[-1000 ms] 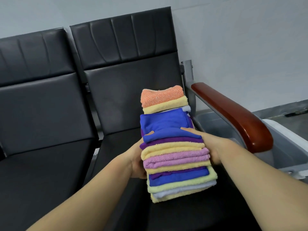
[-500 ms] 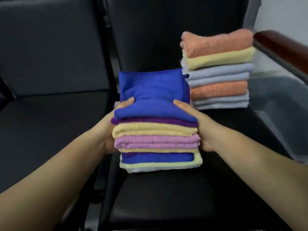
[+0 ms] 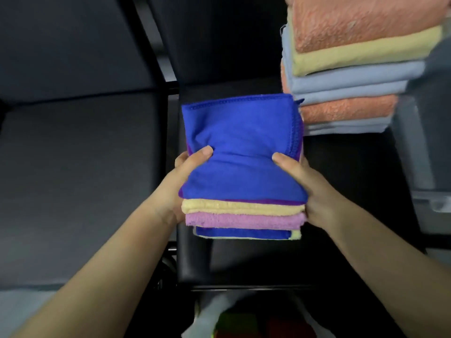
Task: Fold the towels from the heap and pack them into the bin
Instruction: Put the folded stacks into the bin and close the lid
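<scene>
Both our left hand [image 3: 174, 189] and right hand [image 3: 314, 191] grip the towel stack [image 3: 240, 167], thumbs atop; next it goes in the bin [image 3: 423, 147].

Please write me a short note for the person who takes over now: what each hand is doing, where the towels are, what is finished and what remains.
Left grip: holds the left side of the blue-topped stack, thumb on top.
Right grip: holds its right side, thumb on top.
Blue-topped stack: folded towels above the black seat; I cannot tell whether it is resting or lifted.
Second stack: folded, orange on top, behind and to the right.
Done: both stacks are folded.
Left: pack both into the bin, apparently the grey rim at the right edge; neither stack is in it yet.
</scene>
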`<state>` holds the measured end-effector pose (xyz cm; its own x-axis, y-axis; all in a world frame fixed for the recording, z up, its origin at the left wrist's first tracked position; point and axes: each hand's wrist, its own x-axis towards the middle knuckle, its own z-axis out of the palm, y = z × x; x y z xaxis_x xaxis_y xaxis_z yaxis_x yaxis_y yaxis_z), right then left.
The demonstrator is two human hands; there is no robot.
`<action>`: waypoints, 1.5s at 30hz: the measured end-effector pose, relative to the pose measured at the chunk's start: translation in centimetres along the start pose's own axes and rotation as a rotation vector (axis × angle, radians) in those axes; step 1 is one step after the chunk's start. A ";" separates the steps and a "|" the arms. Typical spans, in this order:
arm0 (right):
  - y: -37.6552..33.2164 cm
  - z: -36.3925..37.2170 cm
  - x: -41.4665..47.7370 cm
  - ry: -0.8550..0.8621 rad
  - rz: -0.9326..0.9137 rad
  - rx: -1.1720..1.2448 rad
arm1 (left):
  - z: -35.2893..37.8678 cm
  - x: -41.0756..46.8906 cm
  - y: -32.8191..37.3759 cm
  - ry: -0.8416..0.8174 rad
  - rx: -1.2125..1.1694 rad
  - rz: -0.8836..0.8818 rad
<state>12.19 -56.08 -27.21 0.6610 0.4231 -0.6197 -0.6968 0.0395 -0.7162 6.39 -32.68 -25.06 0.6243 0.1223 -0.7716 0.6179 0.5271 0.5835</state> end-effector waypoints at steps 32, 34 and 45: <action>-34.0 -35.2 -19.0 0.388 0.115 0.358 | 54.8 -3.7 9.0 -0.202 0.322 -0.135; -33.5 -39.6 -16.1 0.397 0.156 0.368 | 58.2 0.3 7.3 -0.168 0.324 -0.171; -18.1 -61.9 12.1 0.328 0.166 0.278 | 63.1 33.0 -10.1 0.012 0.171 -0.283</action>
<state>50.02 -107.73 -41.63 0.5562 0.1368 -0.8197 -0.8192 0.2559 -0.5132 50.89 -86.99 -40.37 0.4114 0.0015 -0.9115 0.8378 0.3931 0.3788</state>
